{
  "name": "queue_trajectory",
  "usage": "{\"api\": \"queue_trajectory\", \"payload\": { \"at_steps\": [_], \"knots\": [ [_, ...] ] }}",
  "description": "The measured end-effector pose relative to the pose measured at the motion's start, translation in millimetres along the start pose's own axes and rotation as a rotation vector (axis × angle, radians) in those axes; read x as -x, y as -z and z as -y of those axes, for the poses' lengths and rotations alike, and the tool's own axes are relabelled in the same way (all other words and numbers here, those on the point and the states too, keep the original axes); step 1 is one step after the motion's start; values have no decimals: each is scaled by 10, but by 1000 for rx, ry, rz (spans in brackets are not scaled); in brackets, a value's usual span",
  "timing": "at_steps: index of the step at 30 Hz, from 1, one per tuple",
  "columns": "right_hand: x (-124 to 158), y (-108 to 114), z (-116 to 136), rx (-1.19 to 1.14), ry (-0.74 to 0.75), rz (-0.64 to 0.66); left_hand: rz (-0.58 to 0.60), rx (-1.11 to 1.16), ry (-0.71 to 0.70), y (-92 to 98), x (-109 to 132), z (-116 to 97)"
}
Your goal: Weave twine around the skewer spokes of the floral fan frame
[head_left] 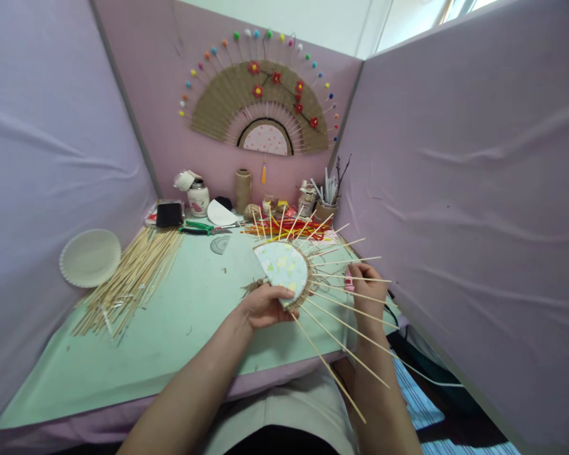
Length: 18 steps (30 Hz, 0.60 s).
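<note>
My left hand (267, 304) is closed on the lower edge of a half-round fan base (281, 268), its thumb lying over the front. The base is covered in pale floral fabric and edged with brown twine. Long thin bamboo sticks (346, 308) spread from its curved rim like rays. On the right, behind several of these sticks, my right hand (368, 284) is closed with a small pink object (349, 280) at its fingertips. The object's exact kind is unclear, as sticks and fingers partly cover it. Loose loops of twine show between the rim and this hand.
A bundle of bamboo sticks (135, 272) lies left beside a white plate (90, 258). Green-handled pliers (198, 227), a protractor (220, 244), red and yellow pipe cleaners (308, 229), jars and a twine spool (243, 189) are farther back. A finished fan (227, 101) hangs on the back panel.
</note>
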State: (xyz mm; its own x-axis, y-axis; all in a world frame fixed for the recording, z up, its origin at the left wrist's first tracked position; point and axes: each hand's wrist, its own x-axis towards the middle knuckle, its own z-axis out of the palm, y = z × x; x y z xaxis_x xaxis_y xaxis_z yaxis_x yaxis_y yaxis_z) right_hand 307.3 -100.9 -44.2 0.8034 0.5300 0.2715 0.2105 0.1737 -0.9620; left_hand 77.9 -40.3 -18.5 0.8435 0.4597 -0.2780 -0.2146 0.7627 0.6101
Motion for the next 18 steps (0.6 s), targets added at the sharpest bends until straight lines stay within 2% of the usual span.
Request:
{"api": "queue_trajectory", "payload": {
  "at_steps": [8, 14, 18],
  "knots": [
    [-24, 260, 123, -292, -120, 195, -182, 20, -138, 48, 35, -179],
    [34, 306, 252, -428, -46, 298, -258, 33, -204, 121, 42, -271],
    [33, 241, 321, -488, 15, 272, -271, -11, -194, 137, 48, -296]
  ]
}}
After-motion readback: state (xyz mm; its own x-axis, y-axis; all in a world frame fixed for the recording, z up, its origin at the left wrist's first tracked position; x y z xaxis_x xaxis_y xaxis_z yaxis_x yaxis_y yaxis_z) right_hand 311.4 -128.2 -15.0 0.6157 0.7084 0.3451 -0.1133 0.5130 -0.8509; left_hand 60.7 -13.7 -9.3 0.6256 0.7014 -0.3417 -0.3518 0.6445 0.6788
